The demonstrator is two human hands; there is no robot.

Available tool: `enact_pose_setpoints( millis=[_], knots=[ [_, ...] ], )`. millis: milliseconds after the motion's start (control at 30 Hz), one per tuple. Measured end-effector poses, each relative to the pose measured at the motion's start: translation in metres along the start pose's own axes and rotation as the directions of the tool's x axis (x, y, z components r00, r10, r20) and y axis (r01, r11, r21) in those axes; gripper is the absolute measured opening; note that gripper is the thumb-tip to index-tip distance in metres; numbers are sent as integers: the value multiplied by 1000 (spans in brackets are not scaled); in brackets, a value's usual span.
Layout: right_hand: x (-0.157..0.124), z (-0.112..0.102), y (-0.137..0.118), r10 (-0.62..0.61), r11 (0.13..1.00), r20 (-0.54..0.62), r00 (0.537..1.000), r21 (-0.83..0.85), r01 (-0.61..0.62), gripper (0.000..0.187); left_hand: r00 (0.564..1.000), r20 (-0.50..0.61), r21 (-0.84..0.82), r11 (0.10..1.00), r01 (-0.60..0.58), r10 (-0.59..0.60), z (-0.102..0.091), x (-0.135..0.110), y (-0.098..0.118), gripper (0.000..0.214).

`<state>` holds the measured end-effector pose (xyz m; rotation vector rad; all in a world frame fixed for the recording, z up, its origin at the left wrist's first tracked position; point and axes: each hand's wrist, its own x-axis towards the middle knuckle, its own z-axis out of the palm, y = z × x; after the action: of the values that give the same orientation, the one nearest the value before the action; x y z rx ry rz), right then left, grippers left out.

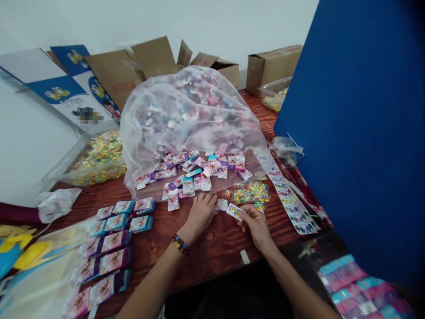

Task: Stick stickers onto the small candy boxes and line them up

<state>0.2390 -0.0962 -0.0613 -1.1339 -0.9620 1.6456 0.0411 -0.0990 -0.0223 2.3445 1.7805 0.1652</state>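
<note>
Low over the table, my left hand, with a beaded bracelet at the wrist, has its fingers closed on the left end of a small printed box. A white flap of that box stands out to the right. My right hand pinches a small clear packet with coloured bits and a white backing, just right of the box flap. Behind it lies a pile of similar packets. Small purple, blue and pink boxes spill from the mouth of a big translucent bag beyond my hands.
Rows of small boxes stand at the left. Clear bins of coloured packets sit at far left and back right. Sticker sheets lie at right beside a blue panel. Cardboard boxes line the wall. More boxes are lower right.
</note>
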Motion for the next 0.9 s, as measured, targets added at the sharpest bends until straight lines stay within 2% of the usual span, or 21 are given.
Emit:
enact_pose_setpoints(
  millis=[100,167,300,433,567,733,833,900],
  knots=[
    [7,10,-9,-17,999,-52,999,-45,14,29,998,-50,-125,992,32,-39,-1,-19,8,38],
    [10,20,-13,-40,993,-22,999,-111,37,30,993,-76,-211,975,70,-88,-1,-36,13,38],
    [12,33,-13,-5,961,162,987,-271,50,24,970,-116,-340,926,163,-214,5,-64,18,39],
    [14,34,-10,93,926,311,946,-376,33,18,951,-137,-439,878,191,-275,10,-76,15,38],
    [17,33,-16,134,922,332,934,-388,6,18,953,-146,-464,869,172,-267,10,-77,14,38],
    [16,32,-26,117,880,278,953,-474,30,14,964,-156,-451,884,124,-215,6,-77,14,38],
    [15,29,-32,107,814,323,940,-572,104,14,969,-130,-378,914,148,-210,4,-78,14,37],
    [14,29,-38,73,719,374,925,-662,211,13,971,-107,-312,934,172,-215,4,-77,14,37]
  ],
)
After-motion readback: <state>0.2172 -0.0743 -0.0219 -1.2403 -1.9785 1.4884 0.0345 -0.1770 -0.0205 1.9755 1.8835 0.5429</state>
